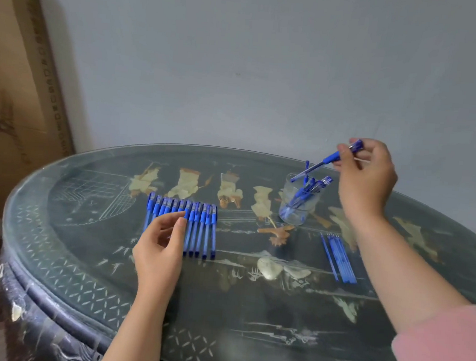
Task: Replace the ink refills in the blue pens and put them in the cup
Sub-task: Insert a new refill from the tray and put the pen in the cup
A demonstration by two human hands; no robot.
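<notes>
Right hand (366,176) is raised above the far right part of the table (83,253) and pinches 1 blue pen (329,158) near its upper end between thumb and fingertips. The pen is tilted, upper end toward the hand, lower end pointing down-left and sitting just over the mouth of the cup (300,211); whether it touches the rim cannot be told. The pen shows a solid blue grip section, a slim translucent barrel and a darker blue end piece at the fingers. A thin pale stick (363,161) projects past the fingers to the right; its nature cannot be determined. The cup is clear glass, upright, and holds several blue pens leaning to the right, with their ends sticking out above the rim. Left hand (159,248) is over the left part of the row of pens (199,228), fingers loosely curled and gripping nothing; contact between fingertips and the pens cannot be confirmed. The row lies flat, the pens side by side and touching, grip ends toward the wall (268,68). A small bunch of thin blue refills (339,256) lies flat on the table nearer than the cup, just beside the right forearm. The table is dark, oval, with pale inlaid figures under a glossy top. A pink sleeve (445,347) covers the right upper arm. A cardboard box (16,91) leans against the wall at left.
</notes>
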